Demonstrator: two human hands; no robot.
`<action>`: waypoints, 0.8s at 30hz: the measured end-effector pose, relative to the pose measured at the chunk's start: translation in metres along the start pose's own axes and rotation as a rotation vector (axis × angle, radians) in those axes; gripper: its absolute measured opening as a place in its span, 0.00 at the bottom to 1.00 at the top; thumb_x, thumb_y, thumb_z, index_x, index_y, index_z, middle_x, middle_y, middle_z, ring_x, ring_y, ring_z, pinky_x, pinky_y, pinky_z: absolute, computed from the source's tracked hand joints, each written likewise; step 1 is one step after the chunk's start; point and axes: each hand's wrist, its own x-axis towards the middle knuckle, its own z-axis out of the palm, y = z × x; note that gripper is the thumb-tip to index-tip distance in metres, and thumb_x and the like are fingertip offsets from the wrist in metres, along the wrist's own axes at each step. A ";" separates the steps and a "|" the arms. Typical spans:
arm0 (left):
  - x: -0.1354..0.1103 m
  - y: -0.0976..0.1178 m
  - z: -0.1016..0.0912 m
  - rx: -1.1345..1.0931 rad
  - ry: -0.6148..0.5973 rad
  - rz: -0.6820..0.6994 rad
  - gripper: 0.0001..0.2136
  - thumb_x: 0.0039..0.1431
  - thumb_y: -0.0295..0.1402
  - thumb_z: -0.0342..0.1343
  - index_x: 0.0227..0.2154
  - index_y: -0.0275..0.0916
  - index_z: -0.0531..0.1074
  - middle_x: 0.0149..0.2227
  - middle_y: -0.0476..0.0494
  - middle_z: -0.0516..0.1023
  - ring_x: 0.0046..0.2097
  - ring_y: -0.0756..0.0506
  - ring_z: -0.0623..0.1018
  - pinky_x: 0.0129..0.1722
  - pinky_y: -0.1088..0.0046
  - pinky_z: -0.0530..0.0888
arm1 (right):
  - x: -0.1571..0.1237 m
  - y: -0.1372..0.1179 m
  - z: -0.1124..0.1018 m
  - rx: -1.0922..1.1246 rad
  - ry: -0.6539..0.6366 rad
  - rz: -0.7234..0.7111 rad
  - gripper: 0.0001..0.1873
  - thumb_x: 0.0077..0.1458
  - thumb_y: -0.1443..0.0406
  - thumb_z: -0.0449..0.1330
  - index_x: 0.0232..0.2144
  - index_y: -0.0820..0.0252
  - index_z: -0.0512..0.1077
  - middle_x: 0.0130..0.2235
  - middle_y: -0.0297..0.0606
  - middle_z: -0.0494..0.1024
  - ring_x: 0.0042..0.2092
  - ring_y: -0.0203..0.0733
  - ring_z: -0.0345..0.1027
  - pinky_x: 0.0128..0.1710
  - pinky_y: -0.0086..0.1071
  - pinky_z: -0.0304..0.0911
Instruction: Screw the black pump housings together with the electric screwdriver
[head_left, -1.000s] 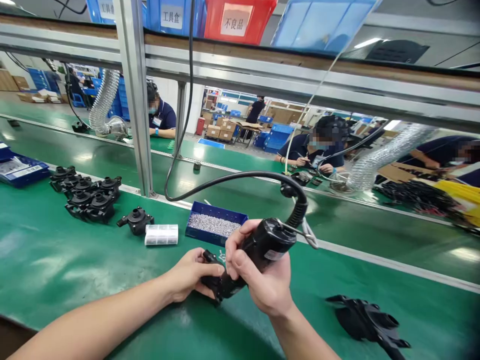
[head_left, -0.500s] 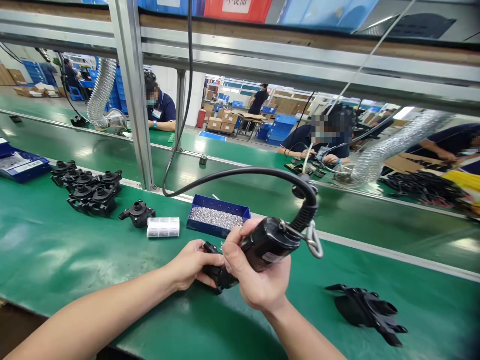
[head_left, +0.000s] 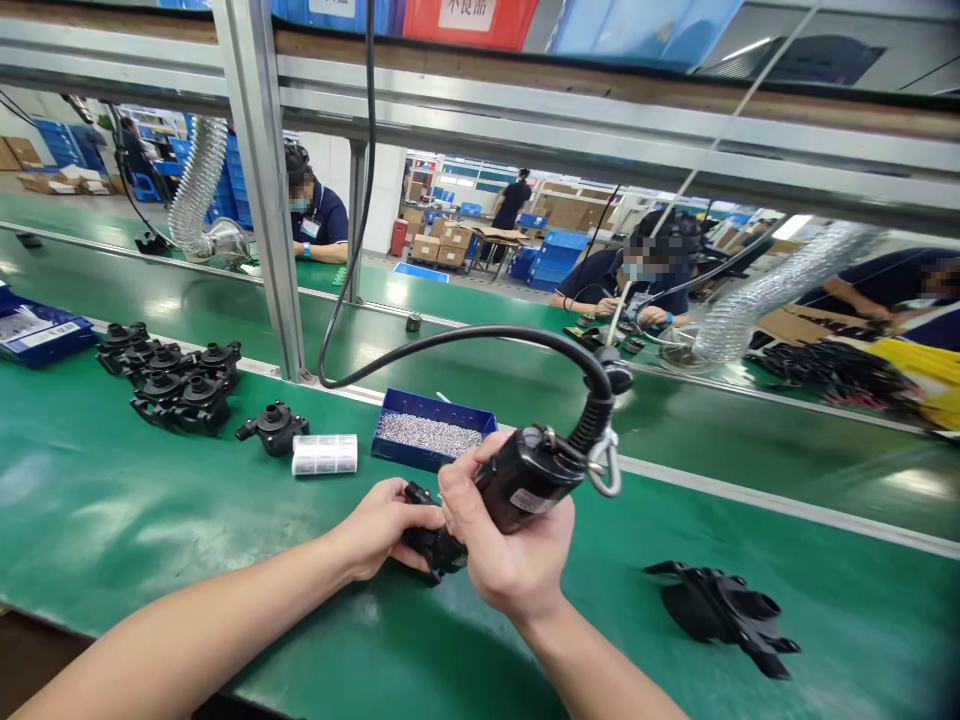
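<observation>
My right hand [head_left: 501, 545] is wrapped round a black electric screwdriver [head_left: 529, 475], tilted down to the left, its cable [head_left: 480, 338] arching up to the frame overhead. My left hand [head_left: 381, 525] grips a small black plastic pump part [head_left: 429, 545] on the green belt [head_left: 112, 500], under the screwdriver's tip. A blue tray of small silver screws [head_left: 431, 436] sits just behind my hands.
A cluster of black pump parts [head_left: 169, 378] lies at the left, one separate part [head_left: 274, 427] and a white label roll [head_left: 325, 454] beside it. More black parts [head_left: 720, 605] lie at the right. A metal post [head_left: 259, 190] stands behind. Other people work at the far belt.
The view has shifted a little. My right hand and the screwdriver have moved slightly left and lower over the part; my left hand stays on the part.
</observation>
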 end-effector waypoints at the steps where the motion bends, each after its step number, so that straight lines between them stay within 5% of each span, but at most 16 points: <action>1: 0.000 0.000 0.000 0.006 0.025 -0.002 0.17 0.44 0.37 0.71 0.36 0.37 0.74 0.34 0.41 0.81 0.41 0.36 0.82 0.32 0.62 0.82 | 0.000 0.000 0.001 0.004 0.007 0.004 0.07 0.63 0.67 0.65 0.37 0.53 0.68 0.27 0.28 0.73 0.21 0.33 0.63 0.20 0.30 0.61; 8: -0.002 -0.015 0.004 0.007 0.115 0.001 0.24 0.44 0.43 0.74 0.35 0.39 0.67 0.34 0.45 0.76 0.36 0.42 0.79 0.27 0.67 0.81 | 0.015 -0.005 -0.015 -0.004 0.020 0.096 0.09 0.61 0.63 0.67 0.37 0.55 0.69 0.27 0.27 0.72 0.19 0.31 0.63 0.19 0.28 0.61; 13: -0.009 -0.032 0.009 0.151 0.036 0.049 0.32 0.46 0.49 0.74 0.49 0.45 0.65 0.43 0.46 0.73 0.42 0.42 0.79 0.26 0.72 0.81 | 0.032 -0.003 -0.034 0.009 0.164 -0.035 0.12 0.58 0.64 0.70 0.40 0.53 0.69 0.27 0.28 0.75 0.20 0.33 0.65 0.20 0.28 0.64; 17: -0.009 -0.034 0.009 0.312 -0.082 0.055 0.25 0.49 0.48 0.71 0.43 0.40 0.70 0.38 0.48 0.74 0.38 0.44 0.78 0.25 0.76 0.78 | 0.030 0.005 -0.034 0.134 0.074 -0.017 0.11 0.61 0.64 0.67 0.41 0.52 0.68 0.28 0.27 0.74 0.20 0.32 0.64 0.19 0.27 0.63; 24: -0.004 -0.033 0.007 0.326 -0.094 0.079 0.21 0.52 0.44 0.70 0.41 0.39 0.71 0.36 0.49 0.75 0.36 0.45 0.78 0.26 0.74 0.78 | 0.025 0.009 -0.027 0.126 -0.017 0.020 0.11 0.62 0.64 0.67 0.42 0.52 0.68 0.29 0.28 0.75 0.20 0.32 0.65 0.19 0.28 0.65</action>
